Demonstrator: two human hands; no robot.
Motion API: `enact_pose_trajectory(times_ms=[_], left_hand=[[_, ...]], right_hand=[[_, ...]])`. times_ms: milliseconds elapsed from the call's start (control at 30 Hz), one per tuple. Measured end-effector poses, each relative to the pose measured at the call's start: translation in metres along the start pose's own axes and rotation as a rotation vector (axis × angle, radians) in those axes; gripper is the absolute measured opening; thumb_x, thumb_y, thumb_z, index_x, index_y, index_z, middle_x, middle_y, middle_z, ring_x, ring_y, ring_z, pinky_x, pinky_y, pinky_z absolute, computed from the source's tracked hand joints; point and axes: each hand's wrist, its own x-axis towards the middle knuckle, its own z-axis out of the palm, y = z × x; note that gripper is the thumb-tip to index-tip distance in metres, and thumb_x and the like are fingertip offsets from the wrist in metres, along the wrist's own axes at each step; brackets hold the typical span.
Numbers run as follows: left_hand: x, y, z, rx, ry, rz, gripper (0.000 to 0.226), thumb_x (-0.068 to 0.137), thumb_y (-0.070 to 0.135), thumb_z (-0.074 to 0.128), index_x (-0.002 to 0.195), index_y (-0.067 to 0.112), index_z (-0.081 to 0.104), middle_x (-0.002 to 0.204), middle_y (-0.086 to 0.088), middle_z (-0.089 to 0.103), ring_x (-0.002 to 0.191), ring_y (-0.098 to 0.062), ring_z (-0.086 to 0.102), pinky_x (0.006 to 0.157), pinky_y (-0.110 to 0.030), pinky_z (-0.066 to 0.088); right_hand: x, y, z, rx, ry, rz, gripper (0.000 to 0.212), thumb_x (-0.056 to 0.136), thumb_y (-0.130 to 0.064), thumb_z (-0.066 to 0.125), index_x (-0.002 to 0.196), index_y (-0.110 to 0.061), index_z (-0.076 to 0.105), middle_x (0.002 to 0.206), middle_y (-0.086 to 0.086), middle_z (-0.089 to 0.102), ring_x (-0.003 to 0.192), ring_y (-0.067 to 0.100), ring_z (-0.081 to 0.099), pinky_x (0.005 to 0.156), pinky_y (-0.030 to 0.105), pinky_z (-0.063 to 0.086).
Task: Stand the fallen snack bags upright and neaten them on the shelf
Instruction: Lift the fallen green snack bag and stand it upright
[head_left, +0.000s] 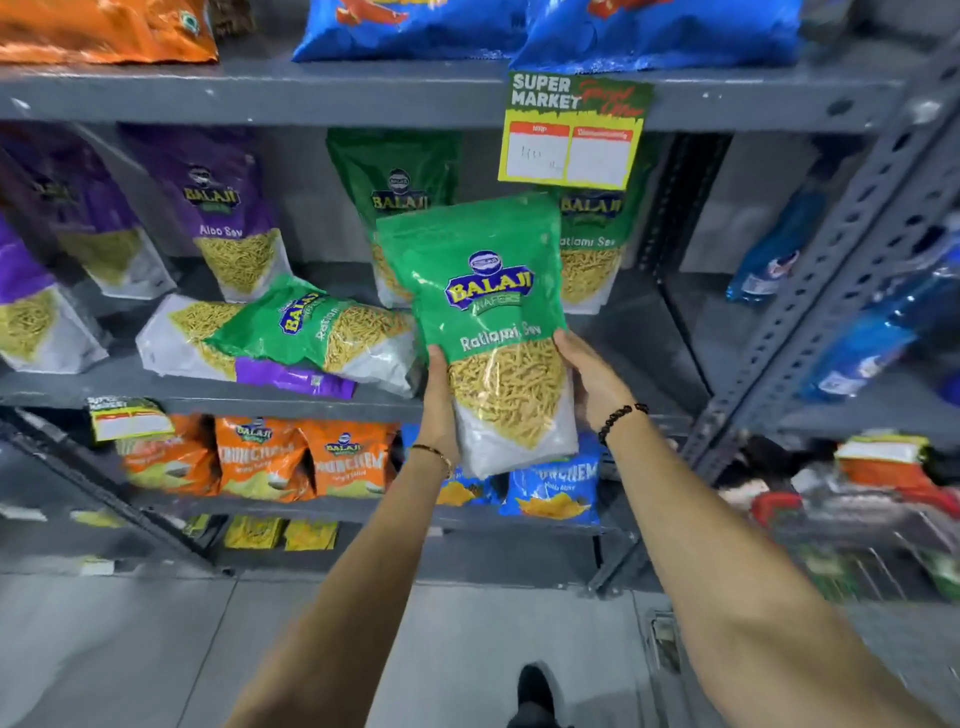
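Note:
I hold a green Ratlami Sev bag (488, 312) upright in front of the middle shelf (156, 387). My left hand (440, 389) grips its lower left edge, and my right hand (592, 379) grips its lower right edge. Left of it a second green bag (322, 327) lies on its side on the shelf, on top of a fallen purple bag (291, 376). Two green bags stand upright behind, one at the back centre (395, 176) and one at the right (592, 249). Purple Aloo Sev bags (228, 218) stand tilted at the left.
A yellow supermarket price tag (571, 135) hangs from the upper shelf edge above the held bag. Orange (306, 457) and blue (556, 493) snack bags fill the lower shelf. A perforated grey upright (831, 260) borders the right side, with blue bottles (774, 260) beyond.

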Motion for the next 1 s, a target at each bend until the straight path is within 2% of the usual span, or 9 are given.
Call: enact_pose_trajectory(times_ms=[167, 233, 333, 400, 567, 633, 733, 867, 1000], left_hand=[[-0.050, 0.009, -0.004, 0.051, -0.143, -0.006, 0.063, 0.087, 0.065, 0.034, 0.133, 0.025, 0.051, 0.136, -0.011, 0.056, 0.124, -0.029, 0.054, 0.110, -0.052, 0.036], [-0.069, 0.016, 0.000, 0.065, -0.215, -0.010, 0.057, 0.087, 0.066, 0.032, 0.120, 0.030, 0.063, 0.124, -0.007, 0.066, 0.115, -0.026, 0.062, 0.098, -0.047, 0.049], [-0.088, 0.022, 0.005, 0.060, -0.341, -0.031, 0.056, 0.086, 0.067, 0.029, 0.102, 0.034, 0.072, 0.107, 0.000, 0.075, 0.102, -0.021, 0.069, 0.074, -0.034, 0.059], [-0.093, 0.023, 0.007, 0.039, -0.376, -0.035, 0.056, 0.086, 0.068, 0.030, 0.105, 0.033, 0.070, 0.109, -0.002, 0.074, 0.104, -0.022, 0.068, 0.074, -0.035, 0.059], [-0.082, 0.018, 0.011, 0.038, -0.418, 0.028, 0.054, 0.089, 0.063, 0.027, 0.096, 0.037, 0.074, 0.101, 0.004, 0.076, 0.096, -0.016, 0.071, 0.069, -0.029, 0.059], [-0.069, 0.014, 0.012, 0.071, -0.386, 0.034, 0.053, 0.087, 0.066, 0.028, 0.094, 0.039, 0.074, 0.099, 0.006, 0.077, 0.095, -0.015, 0.072, 0.068, -0.029, 0.059], [-0.041, 0.002, 0.014, 0.156, -0.311, 0.005, 0.057, 0.078, 0.074, 0.036, 0.107, 0.036, 0.068, 0.109, 0.002, 0.074, 0.103, -0.020, 0.069, 0.078, -0.035, 0.059], [0.009, -0.011, 0.027, 0.338, -0.225, -0.002, 0.068, 0.062, 0.084, 0.042, 0.106, 0.039, 0.065, 0.098, 0.009, 0.076, 0.097, -0.015, 0.071, 0.085, -0.037, 0.053], [0.075, -0.010, 0.055, 0.476, -0.195, -0.016, 0.052, 0.084, 0.068, 0.033, 0.096, 0.032, 0.069, 0.097, 0.005, 0.071, 0.097, -0.015, 0.068, 0.083, -0.030, 0.056]], right_hand=[[-0.061, -0.002, 0.001, 0.092, 0.012, -0.097, 0.025, 0.092, -0.019, 0.050, 0.086, -0.023, 0.074, 0.081, -0.004, 0.078, 0.077, 0.010, 0.073, 0.071, 0.026, 0.060], [-0.081, -0.007, 0.002, 0.113, -0.022, -0.140, 0.009, 0.079, -0.025, 0.067, 0.083, -0.021, 0.074, 0.077, -0.003, 0.078, 0.073, 0.011, 0.073, 0.068, 0.028, 0.061], [-0.099, -0.013, 0.001, 0.107, -0.097, -0.169, 0.066, 0.035, -0.041, 0.091, 0.093, -0.018, 0.070, 0.084, 0.001, 0.078, 0.079, 0.015, 0.073, 0.078, 0.035, 0.059], [-0.108, -0.019, 0.004, 0.096, -0.170, -0.198, 0.066, 0.030, -0.043, 0.092, 0.089, -0.017, 0.075, 0.084, 0.001, 0.078, 0.079, 0.015, 0.073, 0.074, 0.032, 0.060], [-0.112, -0.023, 0.003, 0.107, -0.158, -0.194, 0.062, 0.036, -0.039, 0.092, 0.091, -0.016, 0.074, 0.087, 0.004, 0.078, 0.081, 0.017, 0.073, 0.075, 0.034, 0.060], [-0.107, -0.024, 0.000, 0.098, -0.117, -0.167, 0.071, 0.043, -0.038, 0.090, 0.104, -0.011, 0.065, 0.096, 0.007, 0.075, 0.088, 0.020, 0.071, 0.089, 0.039, 0.056], [-0.090, -0.022, -0.015, 0.086, -0.048, -0.113, 0.056, 0.075, -0.030, 0.066, 0.124, -0.005, 0.053, 0.117, 0.013, 0.061, 0.103, 0.025, 0.061, 0.109, 0.050, 0.035], [-0.051, -0.025, -0.041, 0.106, 0.113, -0.109, 0.033, 0.096, -0.014, 0.043, 0.125, -0.002, 0.051, 0.115, 0.010, 0.062, 0.107, 0.025, 0.057, 0.107, 0.043, 0.037], [-0.005, -0.042, -0.065, 0.100, 0.324, -0.162, 0.037, 0.092, -0.012, 0.054, 0.127, -0.001, 0.051, 0.113, 0.006, 0.066, 0.112, 0.022, 0.057, 0.106, 0.033, 0.040]])
